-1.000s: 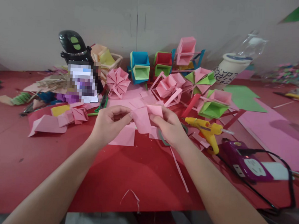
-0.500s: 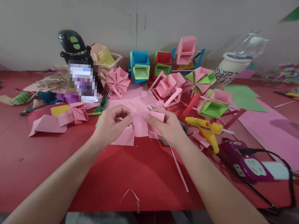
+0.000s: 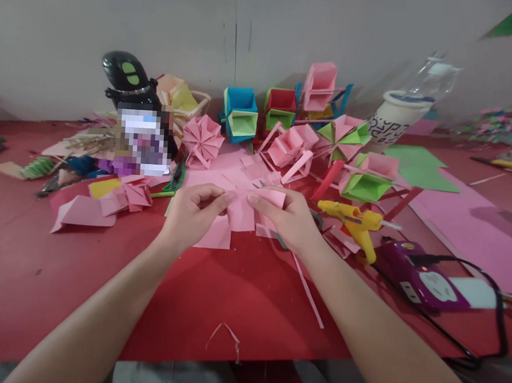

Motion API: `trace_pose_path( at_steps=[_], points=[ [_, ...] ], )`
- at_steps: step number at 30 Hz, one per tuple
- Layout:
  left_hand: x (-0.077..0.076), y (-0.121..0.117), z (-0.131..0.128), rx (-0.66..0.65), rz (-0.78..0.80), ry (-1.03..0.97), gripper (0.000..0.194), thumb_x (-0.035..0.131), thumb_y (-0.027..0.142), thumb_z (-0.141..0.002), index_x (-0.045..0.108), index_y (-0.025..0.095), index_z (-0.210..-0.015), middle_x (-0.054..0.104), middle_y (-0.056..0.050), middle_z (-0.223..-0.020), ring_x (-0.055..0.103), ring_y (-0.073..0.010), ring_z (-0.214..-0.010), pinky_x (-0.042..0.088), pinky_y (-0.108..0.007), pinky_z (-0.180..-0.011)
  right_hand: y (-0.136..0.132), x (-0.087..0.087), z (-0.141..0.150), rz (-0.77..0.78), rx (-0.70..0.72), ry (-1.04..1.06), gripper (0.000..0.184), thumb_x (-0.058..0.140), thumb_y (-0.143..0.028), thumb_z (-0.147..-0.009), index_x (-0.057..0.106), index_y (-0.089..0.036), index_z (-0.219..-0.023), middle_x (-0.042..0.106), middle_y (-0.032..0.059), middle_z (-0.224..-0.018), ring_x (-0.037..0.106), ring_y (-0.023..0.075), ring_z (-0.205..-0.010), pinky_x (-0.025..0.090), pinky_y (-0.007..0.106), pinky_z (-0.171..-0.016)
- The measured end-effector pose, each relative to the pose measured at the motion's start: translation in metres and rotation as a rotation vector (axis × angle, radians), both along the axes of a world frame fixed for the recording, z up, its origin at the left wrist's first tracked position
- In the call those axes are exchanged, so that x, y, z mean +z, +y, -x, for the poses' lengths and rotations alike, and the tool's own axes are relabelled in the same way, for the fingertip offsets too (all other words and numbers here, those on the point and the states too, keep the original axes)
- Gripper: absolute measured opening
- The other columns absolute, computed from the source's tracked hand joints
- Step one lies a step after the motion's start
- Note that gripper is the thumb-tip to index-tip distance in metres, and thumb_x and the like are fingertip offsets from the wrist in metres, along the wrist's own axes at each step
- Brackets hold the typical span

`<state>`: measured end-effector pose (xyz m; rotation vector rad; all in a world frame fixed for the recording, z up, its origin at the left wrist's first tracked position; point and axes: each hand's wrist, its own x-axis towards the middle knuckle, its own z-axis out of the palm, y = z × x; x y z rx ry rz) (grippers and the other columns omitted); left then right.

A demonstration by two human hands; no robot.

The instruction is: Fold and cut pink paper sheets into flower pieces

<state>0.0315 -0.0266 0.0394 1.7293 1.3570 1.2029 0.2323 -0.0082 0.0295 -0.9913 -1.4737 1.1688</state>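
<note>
My left hand (image 3: 193,213) and my right hand (image 3: 290,216) meet over the middle of the red table (image 3: 215,293). Both pinch the same small piece of pink paper (image 3: 243,213), the left on its left edge, the right on its folded top right part. The fingers of both hands are curled closed on it. Another flat pink sheet (image 3: 212,238) lies on the table just under the hands.
A yellow glue gun (image 3: 355,220) lies right of my right hand, with a purple device (image 3: 419,276) and black cable beyond. Several folded paper boxes (image 3: 282,109) and a pink paper flower (image 3: 202,140) stand behind. A black bottle (image 3: 134,91) is back left. Loose pink strips (image 3: 308,290) lie near.
The pink paper was held upright between my hands and has been brought lower and flatter. My right thumb has moved left toward my left hand along its top fold.
</note>
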Motion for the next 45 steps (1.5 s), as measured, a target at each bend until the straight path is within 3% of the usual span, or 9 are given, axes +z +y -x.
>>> trace_pose_path(
  at_steps=[5,11,16,22,36,45],
  points=[
    [-0.0011,0.0009,0.0007,0.004,0.05,-0.088,0.026,0.068,0.041,-0.09,0.076,0.019,-0.079,0.074,-0.001,-0.075,0.071,-0.0163,-0.071,0.056,-0.026,-0.068,-0.0002,-0.0038,0.0006,0.006,-0.008,0.032,0.016,0.079,-0.036,-0.081,0.076,-0.02,-0.082,0.066,0.0,-0.077,0.059,0.0157,-0.073,0.049,0.029,-0.07],
    [-0.0035,-0.0003,0.0006,0.043,0.004,-0.105,0.024,0.067,0.031,-0.09,0.074,0.019,-0.07,0.071,0.0,-0.068,0.068,-0.0144,-0.068,0.055,-0.024,-0.066,-0.003,0.0027,0.0021,0.019,0.013,0.005,0.02,0.08,-0.038,-0.08,0.076,-0.018,-0.079,0.065,0.0008,-0.074,0.058,0.0156,-0.07,0.048,0.029,-0.067],
    [-0.0044,-0.0002,-0.0017,-0.04,0.064,-0.241,0.027,0.066,0.037,-0.091,0.073,0.019,-0.073,0.071,0.0,-0.074,0.067,-0.0151,-0.071,0.061,-0.028,-0.072,-0.0031,0.0022,0.0012,0.022,0.001,0.02,0.021,0.079,-0.04,-0.081,0.074,-0.019,-0.077,0.066,0.0005,-0.075,0.059,0.016,-0.071,0.049,0.029,-0.069],
    [0.0022,-0.0029,-0.002,-0.062,0.048,-0.02,0.034,0.065,0.039,-0.093,0.072,0.018,-0.066,0.072,-0.001,-0.068,0.067,-0.015,-0.068,0.055,-0.025,-0.069,-0.0029,0.0003,0.0013,-0.012,-0.038,0.015,0.018,0.079,-0.038,-0.081,0.076,-0.02,-0.08,0.065,0.0001,-0.076,0.058,0.016,-0.074,0.048,0.028,-0.07],
    [0.0028,-0.0035,-0.0026,0.013,-0.003,0.104,0.035,0.067,0.043,-0.09,0.07,0.02,-0.064,0.068,0.0,-0.062,0.06,-0.0139,-0.059,0.045,-0.025,-0.057,-0.0038,0.0003,0.0025,-0.05,-0.102,-0.01,0.02,0.077,-0.041,-0.083,0.077,-0.021,-0.083,0.065,0.0004,-0.076,0.057,0.0166,-0.072,0.047,0.03,-0.07],
    [0.0047,-0.0013,-0.0047,-0.028,0.006,0.106,0.039,0.065,0.041,-0.09,0.065,0.019,-0.058,0.061,0.001,-0.056,0.054,-0.0118,-0.055,0.043,-0.024,-0.055,-0.0025,0.0009,0.0026,-0.076,-0.162,0.006,0.02,0.077,-0.042,-0.083,0.077,-0.022,-0.082,0.067,0.0007,-0.079,0.061,0.0181,-0.078,0.049,0.031,-0.075]
  ],
)
